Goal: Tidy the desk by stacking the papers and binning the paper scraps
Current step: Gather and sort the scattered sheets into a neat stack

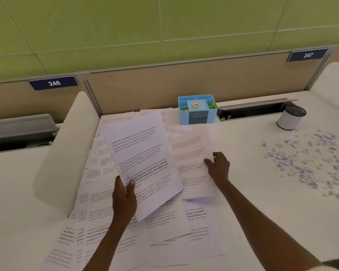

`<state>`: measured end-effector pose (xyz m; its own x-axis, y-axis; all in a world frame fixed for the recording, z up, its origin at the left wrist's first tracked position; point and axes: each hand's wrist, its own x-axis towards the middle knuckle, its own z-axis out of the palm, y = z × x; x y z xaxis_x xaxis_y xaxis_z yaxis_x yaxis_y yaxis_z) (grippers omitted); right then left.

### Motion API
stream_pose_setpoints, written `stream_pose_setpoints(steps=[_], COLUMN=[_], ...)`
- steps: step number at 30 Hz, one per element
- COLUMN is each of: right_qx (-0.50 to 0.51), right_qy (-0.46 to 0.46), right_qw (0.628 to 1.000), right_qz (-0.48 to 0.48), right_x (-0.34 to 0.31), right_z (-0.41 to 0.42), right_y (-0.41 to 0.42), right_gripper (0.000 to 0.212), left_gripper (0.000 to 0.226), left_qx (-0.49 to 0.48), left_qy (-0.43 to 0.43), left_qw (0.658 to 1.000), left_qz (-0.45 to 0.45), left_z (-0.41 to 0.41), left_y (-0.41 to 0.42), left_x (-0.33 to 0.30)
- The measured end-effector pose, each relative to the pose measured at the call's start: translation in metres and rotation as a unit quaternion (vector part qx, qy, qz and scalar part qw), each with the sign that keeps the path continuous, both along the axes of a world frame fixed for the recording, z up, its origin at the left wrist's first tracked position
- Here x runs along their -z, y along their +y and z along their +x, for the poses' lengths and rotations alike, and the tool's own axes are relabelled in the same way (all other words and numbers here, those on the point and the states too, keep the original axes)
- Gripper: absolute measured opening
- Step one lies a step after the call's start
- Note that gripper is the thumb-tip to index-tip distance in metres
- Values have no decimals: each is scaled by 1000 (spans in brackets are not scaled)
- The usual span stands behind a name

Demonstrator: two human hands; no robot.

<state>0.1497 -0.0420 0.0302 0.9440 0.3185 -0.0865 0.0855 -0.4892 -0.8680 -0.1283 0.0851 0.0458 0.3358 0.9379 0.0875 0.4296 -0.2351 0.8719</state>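
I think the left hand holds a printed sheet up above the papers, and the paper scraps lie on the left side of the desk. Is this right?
Not quite. The left hand does hold a printed sheet above the spread papers, but the head view shows the paper scraps on the right side of the desk, near the mesh pen cup.

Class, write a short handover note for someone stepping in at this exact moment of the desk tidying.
Left hand holds one printed sheet lifted off the desk.
Right hand pinches the edge of another sheet lying on the desk.
Loose papers are spread unstacked; paper scraps lie scattered on the right near the white bin.
Done: stacking barely begun.
Left: stack all papers, bin the scraps.
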Motion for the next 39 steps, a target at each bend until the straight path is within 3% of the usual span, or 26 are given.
stream_pose_setpoints(steps=[3,6,10,12,24,30,39], right_qx=[-39,-83,-53,-55,-57,-50,-47], right_qy=[32,-7,-56,-81,1,-105,-222], right_qw=[995,979,946,938,973,978,969], right_qz=[-91,-188,-313,-332,-225,-171,-96], right_x=[3,11,20,21,8,-1,-57], right_z=[27,33,31,30,53,53,51], right_y=[4,5,7,11,13,-5,-33], right_gripper=[35,19,37,31,22,16,28], left_gripper=[43,48,51,53,51,40,34], left_qx=[-2,-5,-3,-4,-27,-33,-28], left_qy=[-6,-13,-18,-17,-16,-25,-27], left_qw=[1000,1000,1000,1000,999,999,999], left_qz=[-2,-3,0,-2,7,6,-15], left_z=[3,6,12,15,30,33,40], left_y=[-1,-3,-9,-11,-19,-20,-27], left_x=[-1,0,2,2,-10,-12,-1])
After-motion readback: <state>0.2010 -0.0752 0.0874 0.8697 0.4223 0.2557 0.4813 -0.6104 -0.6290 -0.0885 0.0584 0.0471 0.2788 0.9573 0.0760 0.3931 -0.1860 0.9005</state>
